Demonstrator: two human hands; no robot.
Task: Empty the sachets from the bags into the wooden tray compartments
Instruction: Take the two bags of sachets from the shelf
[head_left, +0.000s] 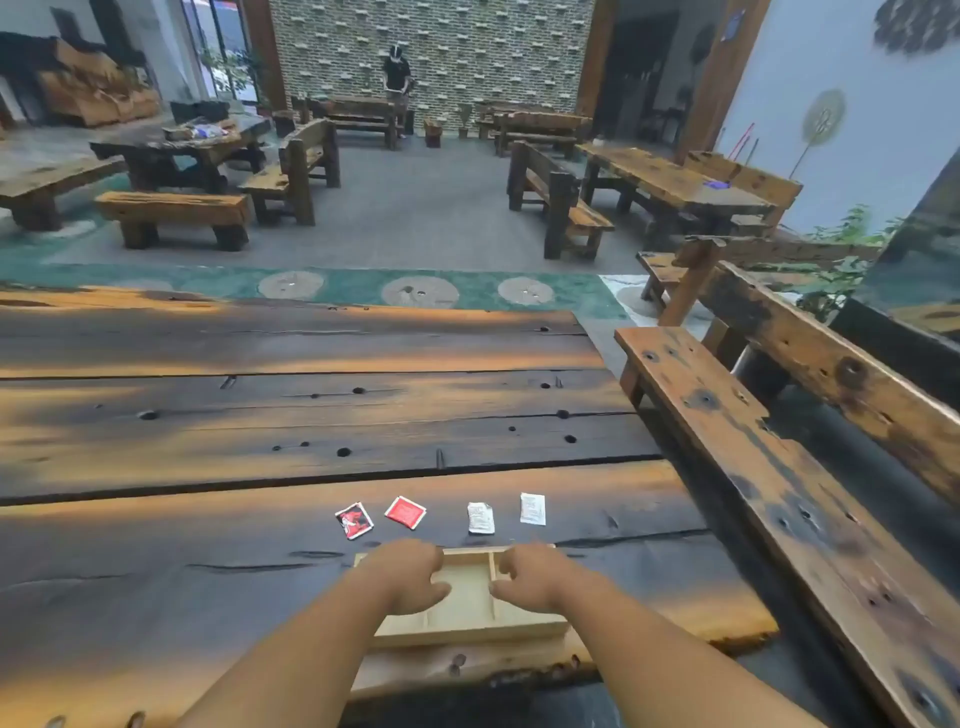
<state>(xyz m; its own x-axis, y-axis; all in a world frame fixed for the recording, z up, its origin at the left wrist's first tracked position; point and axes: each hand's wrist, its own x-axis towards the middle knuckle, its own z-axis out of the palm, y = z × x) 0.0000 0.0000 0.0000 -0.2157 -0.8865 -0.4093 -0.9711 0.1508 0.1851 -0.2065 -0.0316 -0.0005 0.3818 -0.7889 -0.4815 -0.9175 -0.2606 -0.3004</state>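
The dark plank table (260, 441) carries everything, and the wooden tray (467, 618) lies directly under both hands, near the table's front edge. The left hand (405, 574) rests over the tray's left part and the right hand (535, 574) over its right. Fingers on both are loosely bent and apart, pinching nothing that shows, with the middle compartment bare between the thumbs.

The step in hand looks like settling the tray before filling it. To do it well, press it flat and square to the row of sachets, so each one lies just past the fingertips and needs only a short reach forward.

Counted: one tray, with dividers visible, though the hands cover too much to count compartments. There are four sachets just beyond the fingertips — a red printed sachet (354, 520) and a plain red sachet (405, 512) ahead of the left hand, a crumpled white sachet (480, 517) and a flat white sachet (532, 508) ahead of the right. No bag is in view.
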